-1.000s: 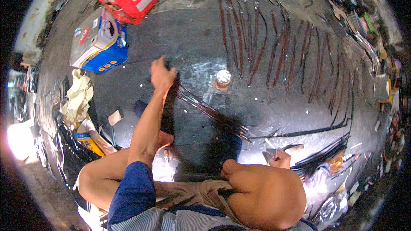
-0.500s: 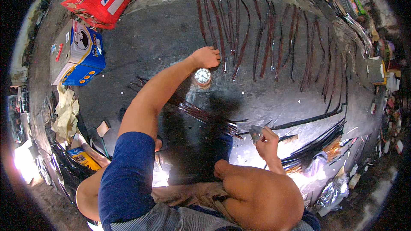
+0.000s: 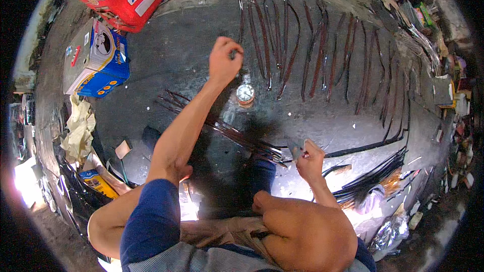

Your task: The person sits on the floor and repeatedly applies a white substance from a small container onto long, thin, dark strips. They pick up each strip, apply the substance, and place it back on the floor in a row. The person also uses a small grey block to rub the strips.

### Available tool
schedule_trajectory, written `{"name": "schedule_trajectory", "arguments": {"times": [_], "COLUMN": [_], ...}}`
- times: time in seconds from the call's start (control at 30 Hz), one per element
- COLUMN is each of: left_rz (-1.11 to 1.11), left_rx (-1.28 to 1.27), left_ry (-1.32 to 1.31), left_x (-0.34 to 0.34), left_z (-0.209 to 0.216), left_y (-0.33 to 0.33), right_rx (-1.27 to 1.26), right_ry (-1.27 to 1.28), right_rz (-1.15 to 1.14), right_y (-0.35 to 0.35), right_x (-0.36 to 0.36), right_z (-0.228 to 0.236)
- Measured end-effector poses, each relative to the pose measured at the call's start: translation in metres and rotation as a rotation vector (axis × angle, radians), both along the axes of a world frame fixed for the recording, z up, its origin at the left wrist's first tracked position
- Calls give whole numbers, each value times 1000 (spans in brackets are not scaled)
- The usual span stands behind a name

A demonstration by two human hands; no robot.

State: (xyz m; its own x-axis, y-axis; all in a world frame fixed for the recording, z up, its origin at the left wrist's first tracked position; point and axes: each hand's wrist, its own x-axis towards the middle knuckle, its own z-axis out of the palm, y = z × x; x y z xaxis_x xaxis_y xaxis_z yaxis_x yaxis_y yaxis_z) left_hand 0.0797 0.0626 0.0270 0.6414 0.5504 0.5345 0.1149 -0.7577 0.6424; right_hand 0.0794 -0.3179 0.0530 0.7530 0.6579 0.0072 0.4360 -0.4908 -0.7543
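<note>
My left hand [image 3: 226,60] is curled above the dark floor sheet, its fingers closed at the near end of the leftmost glossy dark brown strip [image 3: 241,17]. Part of what lies inside the fingers is hidden. Just below that hand stands a small round object with a bright, shiny top [image 3: 245,92]; its kind is unclear. At the lower right, my right hand [image 3: 311,161] grips a flat grey blade [image 3: 295,148] pointing up and left. Beside the blade's tip are the ends of a loose bundle of dark strips [image 3: 227,130], lying slantwise under my left forearm.
Several similar strips [image 3: 317,60] lie in a row toward the far right. Farther left stand a red box [image 3: 126,0] and a blue-and-white box [image 3: 103,65]. A black bundle [image 3: 373,171] lies at right, near crumpled clear plastic [image 3: 393,229]. Crumpled cream paper [image 3: 78,128] is at left.
My left hand has moved left and slightly away from the row, and the leftmost strip's near end has shifted with it. The right hand keeps the blade, shifted slightly left and up.
</note>
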Motion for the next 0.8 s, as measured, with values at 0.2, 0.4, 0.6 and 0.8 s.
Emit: {"name": "schedule_trajectory", "arguments": {"times": [0.2, 0.4, 0.6, 0.8], "left_rz": [186, 75, -121, -77], "left_rx": [-481, -527, -986, -1126], "left_ry": [-207, -174, -190, -242], "left_x": [-89, -136, -142, -146], "left_z": [69, 137, 166, 157], "left_y": [-21, -65, -94, -94], "right_rx": [292, 530, 654, 493], "right_ry": [-24, 40, 623, 472], "right_rz": [199, 388, 456, 284], "right_y": [94, 172, 195, 190], "right_x": [5, -9, -13, -12], "right_z": [45, 111, 123, 120]}}
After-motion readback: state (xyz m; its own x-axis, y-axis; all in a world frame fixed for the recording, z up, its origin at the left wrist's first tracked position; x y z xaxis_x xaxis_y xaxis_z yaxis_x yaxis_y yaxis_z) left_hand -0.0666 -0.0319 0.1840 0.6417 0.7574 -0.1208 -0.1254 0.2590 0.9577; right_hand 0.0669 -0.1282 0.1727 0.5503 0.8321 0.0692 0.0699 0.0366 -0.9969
